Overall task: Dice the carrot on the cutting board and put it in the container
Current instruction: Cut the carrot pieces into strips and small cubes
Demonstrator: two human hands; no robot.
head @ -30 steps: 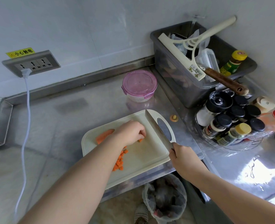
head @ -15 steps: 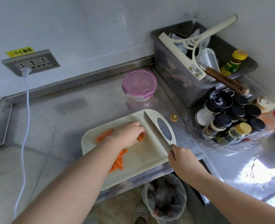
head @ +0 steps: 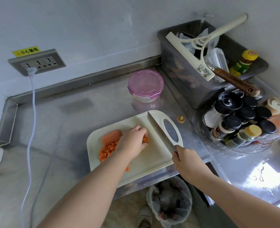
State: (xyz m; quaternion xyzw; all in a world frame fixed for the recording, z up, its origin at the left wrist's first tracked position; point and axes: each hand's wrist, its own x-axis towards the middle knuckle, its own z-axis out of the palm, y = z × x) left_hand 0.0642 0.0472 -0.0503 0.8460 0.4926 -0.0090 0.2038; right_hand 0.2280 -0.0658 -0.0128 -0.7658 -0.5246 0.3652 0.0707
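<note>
Head view: at the board's (head: 152,156) centre, the left hand (head: 132,142) curls its fingers over a carrot strip (head: 145,139), pinning it for cutting. The right hand (head: 186,160) wraps the knife (head: 160,130) handle, the blade lying along the board's right side. Dice (head: 108,148) are heaped at its left, apparently kept clear of the blade. The lidded container (head: 145,83) stands beyond the far edge.

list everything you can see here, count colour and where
cutting board: 1, cream, counter's front edge
carrot dice: pile, orange, board's left
carrot chunk: 1, orange, board's far left
carrot strips: count unclear, orange, board's middle
knife: 1, steel, board's right side
container: 1, clear, pink lid, behind board
bin: 1, grey, back right
spice jars: many, mostly black-capped, right
socket: 1, grey, wall
left hand: holds carrot strips
right hand: grips knife
</note>
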